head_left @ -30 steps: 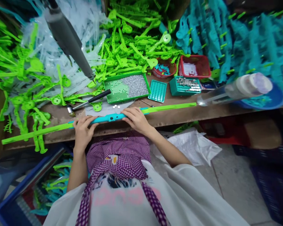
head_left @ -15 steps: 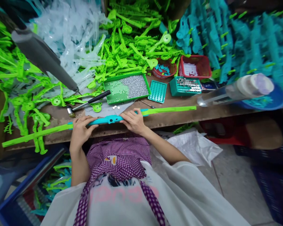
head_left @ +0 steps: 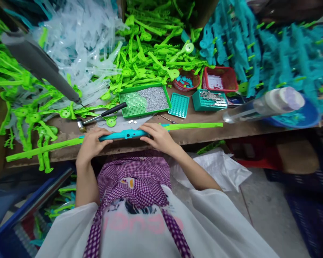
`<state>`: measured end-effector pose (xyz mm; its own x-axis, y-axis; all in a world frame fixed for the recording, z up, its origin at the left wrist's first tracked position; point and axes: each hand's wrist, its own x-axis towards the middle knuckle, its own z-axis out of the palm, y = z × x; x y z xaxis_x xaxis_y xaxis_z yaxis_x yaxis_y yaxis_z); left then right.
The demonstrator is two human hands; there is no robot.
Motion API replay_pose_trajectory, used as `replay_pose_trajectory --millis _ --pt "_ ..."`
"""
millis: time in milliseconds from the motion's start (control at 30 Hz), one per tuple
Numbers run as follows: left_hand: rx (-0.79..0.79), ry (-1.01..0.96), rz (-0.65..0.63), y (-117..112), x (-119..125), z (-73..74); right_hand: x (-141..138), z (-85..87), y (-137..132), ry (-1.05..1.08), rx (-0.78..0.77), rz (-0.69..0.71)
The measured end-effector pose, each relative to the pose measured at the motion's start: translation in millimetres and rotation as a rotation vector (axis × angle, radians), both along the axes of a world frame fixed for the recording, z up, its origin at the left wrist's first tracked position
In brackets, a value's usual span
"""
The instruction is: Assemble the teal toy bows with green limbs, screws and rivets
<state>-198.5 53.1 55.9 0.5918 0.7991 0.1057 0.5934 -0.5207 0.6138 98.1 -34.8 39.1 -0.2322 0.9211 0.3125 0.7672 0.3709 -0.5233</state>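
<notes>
A long plastic bar, blue in the middle with a lime-green arm on the left and another on the right, lies along the bench's front edge. My left hand is closed on its blue part left of centre, thumb along the near side. Right of centre, my right hand grips the same blue part, fingers over the top and thumb at the near side. Just behind the bar are small white discs on a grey sheet and a hammer.
Behind stand a green tray of small metal pieces, a teal pitted tray, a teal box and red baskets. A hanging grey screwdriver reaches down at left. A clear bottle stands right. Green parts are heaped at the back.
My right hand has slid slightly right along the bar, its fingers now flatter over it. My left hand keeps its grip. The whole view has shifted a little.
</notes>
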Motion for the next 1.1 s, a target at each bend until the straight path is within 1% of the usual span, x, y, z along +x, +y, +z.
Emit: replay_pose_trajectory --millis 133,200,233,300,433,533,600,667,733,833,900,967,1000,1033,1100 --pt "0.139 0.026 0.123 -11.4 0.1 -7.2 -13.9 -16.3 10.3 -0.069 0.036 0.003" --pt "0.202 0.043 0.146 -18.0 0.8 -11.6 -13.9 -21.9 13.1 -0.095 0.076 0.002" --pt "0.231 0.053 0.139 -21.6 3.0 -13.3 -13.1 -23.7 14.0 -0.110 0.091 0.004" --pt "0.293 0.062 0.085 -28.8 13.2 -14.6 -11.4 -25.4 15.0 -0.145 0.108 0.008" --pt "0.387 0.042 -0.086 -38.1 53.9 -7.8 -10.8 -25.0 15.7 -0.213 0.120 0.001" --pt "0.383 0.079 -0.112 -35.9 80.5 -1.7 -10.9 -24.9 15.8 -0.243 0.125 0.008" --pt "0.391 0.103 -0.126 -32.4 88.1 -1.8 -10.5 -26.0 15.3 -0.239 0.140 0.014" --pt "0.405 0.101 -0.141 -29.7 89.2 -4.7 -9.8 -27.1 14.6 -0.227 0.149 0.023" --pt "0.398 0.098 -0.137 -27.5 87.6 -6.6 -9.0 -25.6 15.2 -0.214 0.122 0.023" --pt "0.309 0.100 -0.130 -18.5 86.5 -0.3 -8.2 -13.4 22.3 -0.175 0.026 0.022" --pt "0.177 0.077 -0.171 -6.2 87.9 9.4 -8.2 1.5 29.9 -0.134 -0.063 0.049" --pt "-0.024 0.054 -0.223 10.4 90.6 17.9 -8.0 18.0 35.2 -0.124 -0.133 0.061" --pt "-0.136 0.050 -0.231 19.5 92.2 19.9 -7.5 25.4 35.2 -0.133 -0.139 0.046" --pt "-0.249 0.052 -0.228 28.8 93.5 19.9 -6.4 31.7 32.7 -0.148 -0.120 0.023" --pt "-0.466 0.052 -0.193 46.9 94.7 13.6 -3.1 39.9 20.0 -0.181 -0.041 -0.007"
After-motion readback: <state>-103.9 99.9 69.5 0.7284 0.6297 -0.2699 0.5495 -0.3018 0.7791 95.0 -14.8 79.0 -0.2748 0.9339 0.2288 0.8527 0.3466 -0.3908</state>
